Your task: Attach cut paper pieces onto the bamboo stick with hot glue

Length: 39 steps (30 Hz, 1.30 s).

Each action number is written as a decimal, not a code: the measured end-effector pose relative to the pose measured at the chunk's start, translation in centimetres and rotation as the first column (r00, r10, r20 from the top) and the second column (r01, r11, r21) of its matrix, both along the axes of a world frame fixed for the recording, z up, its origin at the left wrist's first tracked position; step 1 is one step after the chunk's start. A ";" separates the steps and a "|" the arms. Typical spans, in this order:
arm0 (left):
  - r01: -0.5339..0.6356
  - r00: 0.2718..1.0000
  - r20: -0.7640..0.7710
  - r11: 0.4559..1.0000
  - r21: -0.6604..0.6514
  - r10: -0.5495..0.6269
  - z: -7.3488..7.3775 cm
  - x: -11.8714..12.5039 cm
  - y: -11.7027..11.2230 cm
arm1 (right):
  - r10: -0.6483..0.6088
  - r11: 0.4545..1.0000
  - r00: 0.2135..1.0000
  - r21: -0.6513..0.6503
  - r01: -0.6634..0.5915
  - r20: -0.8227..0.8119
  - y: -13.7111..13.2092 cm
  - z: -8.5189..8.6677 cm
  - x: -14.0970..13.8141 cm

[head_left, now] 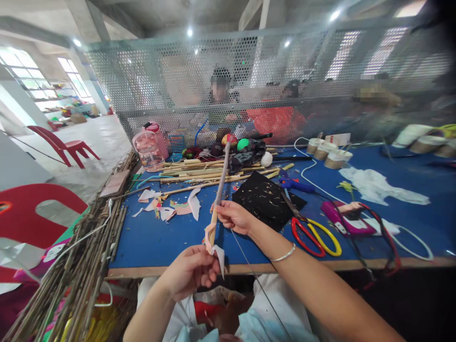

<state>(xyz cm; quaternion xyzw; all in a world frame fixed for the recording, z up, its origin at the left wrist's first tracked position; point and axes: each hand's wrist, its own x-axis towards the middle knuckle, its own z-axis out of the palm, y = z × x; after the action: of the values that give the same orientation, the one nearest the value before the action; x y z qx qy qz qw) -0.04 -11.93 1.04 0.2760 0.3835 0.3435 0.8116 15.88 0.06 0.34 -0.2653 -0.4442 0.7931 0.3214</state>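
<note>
My right hand [233, 217] is closed around a thin stick [221, 183], whose upper length has a greyish wrapping. The stick points away from me over the blue tabletop. At its near end, a pale pink-and-white strip [211, 235], paper or cloth, is twisted about it. My left hand [195, 268] pinches this strip, and a white tail of it hangs by the fingers. A thin dark cord runs from below my right hand down to my lap. Left of the stick lie torn pale scraps [183, 207]; to the right is a black cloth [265, 199] with crumbs on it.
Scissors [315, 237] with red and yellow handles lie at the right, near a blue glue gun [297, 184] and a purple box [347, 219] with cables. Bare sticks [199, 173], balls and a pink bottle [147, 149] stand behind. Bundled twigs [81, 247] line the left.
</note>
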 end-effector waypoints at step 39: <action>-0.064 0.987 -0.126 0.971 0.232 0.095 1.7 1.4 3.7 | 0.003 0.998 0.997 -0.065 0.002 0.071 0.0 0.2 -0.1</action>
<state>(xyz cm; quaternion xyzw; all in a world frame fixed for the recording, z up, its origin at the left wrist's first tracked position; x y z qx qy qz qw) 1.32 -8.27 2.70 0.3743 0.4070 0.3978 0.7321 15.77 0.03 0.56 -0.3035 -0.4294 0.7973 0.2965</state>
